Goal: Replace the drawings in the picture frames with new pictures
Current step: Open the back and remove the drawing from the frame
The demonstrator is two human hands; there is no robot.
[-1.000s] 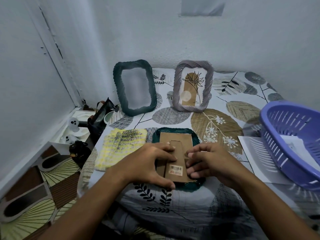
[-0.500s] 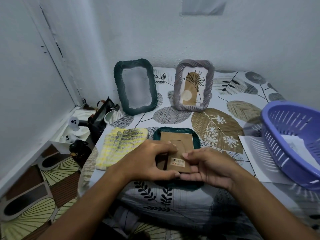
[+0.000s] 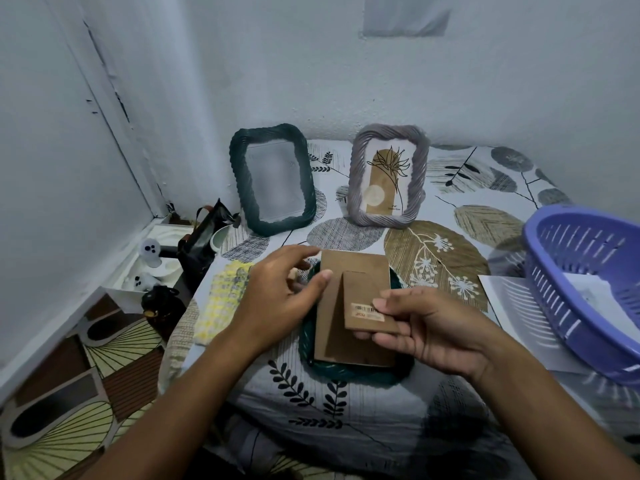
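Observation:
A dark green picture frame point(image 3: 349, 374) lies face down on the table in front of me. Its brown cardboard backing board point(image 3: 353, 271) is tilted up off the frame. My right hand point(image 3: 429, 330) pinches the board's fold-out stand flap near the barcode sticker. My left hand point(image 3: 280, 292) hovers at the board's left edge with its thumb against it, fingers relaxed. A yellow patterned drawing point(image 3: 221, 299) lies left of the frame. Two frames stand at the back: a dark green one point(image 3: 272, 180) with a blurred pane and a grey one point(image 3: 386, 174) holding a plant drawing.
A purple plastic basket point(image 3: 554, 306) with papers inside sits at the right on a white sheet point(image 3: 502, 292). The leaf-print tablecloth point(image 3: 450, 244) covers the table. Left of the table, a black bag point(image 3: 201, 244) and small ghost figures stand on a low white tray.
The backing board has been lifted up out of the face-down frame by my right hand. My left hand has come off the board's front and shifted up to its left edge.

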